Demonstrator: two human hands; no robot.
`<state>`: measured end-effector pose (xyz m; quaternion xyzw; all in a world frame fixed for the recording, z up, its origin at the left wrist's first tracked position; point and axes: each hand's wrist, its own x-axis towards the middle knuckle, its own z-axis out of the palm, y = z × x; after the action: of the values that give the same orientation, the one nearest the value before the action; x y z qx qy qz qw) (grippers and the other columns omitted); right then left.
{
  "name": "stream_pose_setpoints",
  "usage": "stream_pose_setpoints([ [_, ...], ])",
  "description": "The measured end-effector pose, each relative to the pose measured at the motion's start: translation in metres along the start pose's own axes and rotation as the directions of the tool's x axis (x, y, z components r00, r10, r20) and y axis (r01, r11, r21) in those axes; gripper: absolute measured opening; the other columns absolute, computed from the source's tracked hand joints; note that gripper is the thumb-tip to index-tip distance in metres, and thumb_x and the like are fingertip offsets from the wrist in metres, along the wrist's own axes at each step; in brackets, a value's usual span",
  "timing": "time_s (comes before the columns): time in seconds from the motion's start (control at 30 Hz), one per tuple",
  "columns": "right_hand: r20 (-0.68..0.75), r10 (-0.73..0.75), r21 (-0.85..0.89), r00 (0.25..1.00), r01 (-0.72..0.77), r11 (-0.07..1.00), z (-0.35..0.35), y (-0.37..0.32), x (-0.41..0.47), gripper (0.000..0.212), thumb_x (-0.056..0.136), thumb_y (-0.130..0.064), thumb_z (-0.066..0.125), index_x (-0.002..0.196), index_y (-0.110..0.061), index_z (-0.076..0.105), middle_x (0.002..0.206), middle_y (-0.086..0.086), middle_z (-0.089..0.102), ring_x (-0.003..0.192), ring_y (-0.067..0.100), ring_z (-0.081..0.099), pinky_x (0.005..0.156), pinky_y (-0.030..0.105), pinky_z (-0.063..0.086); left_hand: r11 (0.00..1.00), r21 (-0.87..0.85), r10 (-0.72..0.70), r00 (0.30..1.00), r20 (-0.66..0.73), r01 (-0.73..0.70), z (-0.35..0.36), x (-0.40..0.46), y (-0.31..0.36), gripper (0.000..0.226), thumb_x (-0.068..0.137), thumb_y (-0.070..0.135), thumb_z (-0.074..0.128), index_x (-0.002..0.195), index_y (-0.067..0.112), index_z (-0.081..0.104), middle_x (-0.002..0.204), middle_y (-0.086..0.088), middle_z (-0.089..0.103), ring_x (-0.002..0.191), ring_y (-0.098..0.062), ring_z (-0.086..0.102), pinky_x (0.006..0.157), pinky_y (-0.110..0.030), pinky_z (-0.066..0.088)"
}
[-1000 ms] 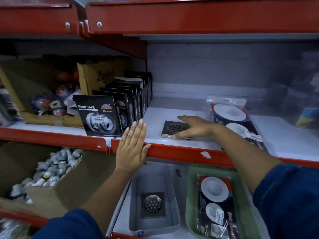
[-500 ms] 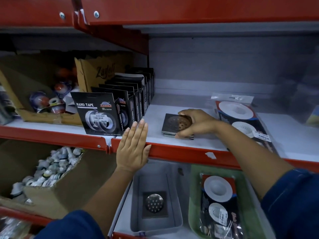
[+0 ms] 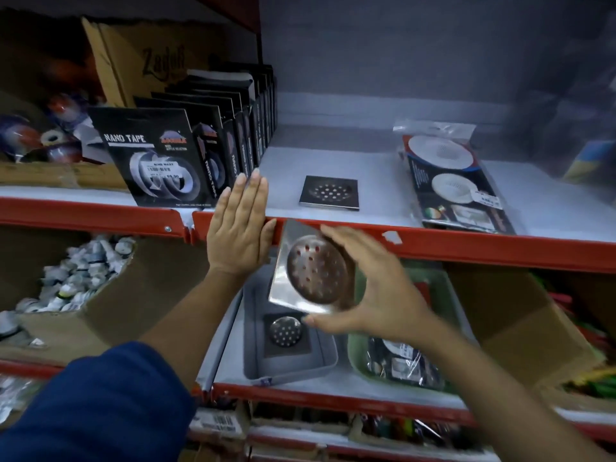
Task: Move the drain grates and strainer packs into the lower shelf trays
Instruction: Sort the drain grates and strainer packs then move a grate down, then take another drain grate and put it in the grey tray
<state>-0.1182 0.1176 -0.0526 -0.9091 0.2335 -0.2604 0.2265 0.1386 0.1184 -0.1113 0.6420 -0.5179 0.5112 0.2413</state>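
Status of the transfer, largest item first. The upper shelf (image 3: 383, 168) still carries stock to be moved: one strainer pack (image 3: 453, 181) lies flat at its right, and one drain grate (image 3: 329, 192) lies flat near its front edge, left of the pack and well apart from it. The lower shelf (image 3: 333, 381) holds the two receiving trays side by side. The grey tray (image 3: 253, 355), on the left, already contains one grate (image 3: 287, 331) lying flat on its floor. The green tray (image 3: 358, 356), on the right, already contains at least one strainer pack (image 3: 403, 361); my right forearm covers much of it, so I cannot give a count. My right hand (image 3: 373, 295) grips a second grate (image 3: 311, 270), its fingers closed over the right and near edges, with the plate tilted and held in the air above the grey tray, just below the red front rail of the upper shelf. My left hand (image 3: 238, 233) is open and flat, its fingers extended and together, holding nothing; the palm rests against that red rail, beside the row of tape packs (image 3: 156, 155). My judgement: the task is roughly half complete. Remaining steps are to set the held grate into the grey tray, then move the last grate to the same tray and the remaining strainer pack to the green tray.
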Motion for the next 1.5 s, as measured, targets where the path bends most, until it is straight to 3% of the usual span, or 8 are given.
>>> stream_pose_setpoints([
  [0.07, 0.038, 0.051, 0.012, 0.998, -0.052, 0.999, 0.032, 0.010, -0.014, 0.109, 0.051, -0.073, 0.071, 0.144, -0.036, 0.029, 0.144, -0.023, 0.032, 0.132, -0.005, 0.027, 0.106, 0.008, 0.015, 1.000, -0.008, -0.008, 1.000, -0.008, 0.008, 0.000, -0.001, 0.001, 0.056, 0.100, 0.034, 0.019, 0.145, 0.003, 0.032, 0.148, -0.013, 0.043, 0.149, -0.018, 0.012, 0.122, -0.033, 0.010],
  [0.2, 0.166, 0.238, -0.003, 0.957, -0.240, 0.971, 0.100, 0.041, -0.023, 0.109, 0.053, -0.069, 0.072, 0.145, -0.027, 0.031, 0.150, -0.008, 0.036, 0.135, 0.012, 0.033, 0.105, 0.024, 0.027, 1.000, -0.026, -0.008, 1.000, -0.025, 0.007, 0.001, -0.001, 0.002, 0.056, 0.100, 0.034, 0.018, 0.145, 0.004, 0.032, 0.147, -0.013, 0.044, 0.141, -0.025, 0.029, 0.122, -0.034, 0.012],
  [0.33, 0.279, 0.369, -0.151, 0.886, -0.339, 0.928, 0.153, 0.072, -0.010, 0.110, 0.055, -0.065, 0.072, 0.146, -0.019, 0.030, 0.146, -0.002, 0.041, 0.130, 0.019, 0.040, 0.102, 0.027, 0.038, 1.000, -0.010, -0.009, 0.997, -0.070, 0.008, 0.006, -0.002, 0.002, 0.057, 0.099, 0.034, 0.018, 0.145, 0.005, 0.033, 0.146, -0.012, 0.046, 0.146, -0.020, 0.022, 0.122, -0.034, 0.015],
  [0.5, 0.383, 0.439, -0.335, 0.813, -0.320, 0.886, 0.195, 0.093, 0.015, 0.105, 0.060, -0.060, 0.073, 0.144, -0.015, 0.029, 0.144, 0.005, 0.041, 0.129, 0.026, 0.041, 0.106, 0.032, 0.037, 1.000, 0.003, 0.006, 0.994, -0.112, -0.006, 0.012, -0.004, 0.000, 0.058, 0.098, 0.035, 0.016, 0.147, 0.007, 0.031, 0.147, -0.009, 0.044, 0.148, -0.014, 0.014, 0.122, -0.034, 0.017],
  [0.8, 0.423, 0.499, -0.421, 0.757, -0.323, 0.847, 0.225, 0.108, 0.025, 0.105, 0.068, -0.062, 0.069, 0.145, -0.005, 0.026, 0.145, 0.013, 0.037, 0.129, 0.030, 0.040, 0.108, 0.036, 0.036, 1.000, 0.019, 0.015, 0.991, -0.131, -0.012, 0.013, -0.003, 0.000, 0.058, 0.098, 0.036, 0.017, 0.144, 0.007, 0.036, 0.145, -0.008, 0.044, 0.139, -0.023, 0.035, 0.122, -0.032, 0.017],
  [1.1, 0.219, 0.243, -0.315, 0.945, -0.167, 0.934, 0.195, 0.080, -0.024, 0.079, 0.094, -0.062, 0.025, 0.151, -0.016, -0.004, 0.158, -0.001, -0.013, 0.148, 0.017, -0.010, 0.117, 0.030, -0.011, 1.000, -0.009, -0.006, 0.999, -0.032, 0.006, 0.002, 0.001, 0.002, 0.056, 0.099, 0.034, 0.017, 0.143, 0.005, 0.036, 0.144, -0.011, 0.049, 0.138, -0.025, 0.034, 0.120, -0.033, 0.015],
  [1.27, -0.074, 0.033, -0.395, 0.997, -0.059, 0.917, 0.139, 0.037, -0.034, 0.071, 0.096, -0.054, 0.031, 0.151, -0.009, 0.018, 0.159, 0.004, 0.012, 0.147, 0.019, 0.006, 0.121, 0.036, 0.007, 0.999, -0.035, -0.014, 0.999, 0.035, 0.015, -0.004, 0.000, 0.003, 0.057, 0.099, 0.034, 0.017, 0.144, 0.004, 0.035, 0.147, -0.012, 0.045, 0.140, -0.025, 0.030, 0.121, -0.032, 0.010],
  [1.5, -0.328, -0.137, -0.384, 0.934, 0.000, 0.923, 0.043, 0.005, 0.020, 0.064, 0.099, -0.045, 0.034, 0.150, -0.008, 0.021, 0.158, 0.006, 0.019, 0.148, 0.014, 0.010, 0.121, 0.030, 0.007, 0.999, -0.051, -0.012, 1.000, 0.027, 0.013, -0.005, -0.002, 0.002, 0.057, 0.100, 0.034, 0.019, 0.148, 0.005, 0.027, 0.149, -0.011, 0.040, 0.150, -0.015, 0.006, 0.123, -0.034, 0.010],
])
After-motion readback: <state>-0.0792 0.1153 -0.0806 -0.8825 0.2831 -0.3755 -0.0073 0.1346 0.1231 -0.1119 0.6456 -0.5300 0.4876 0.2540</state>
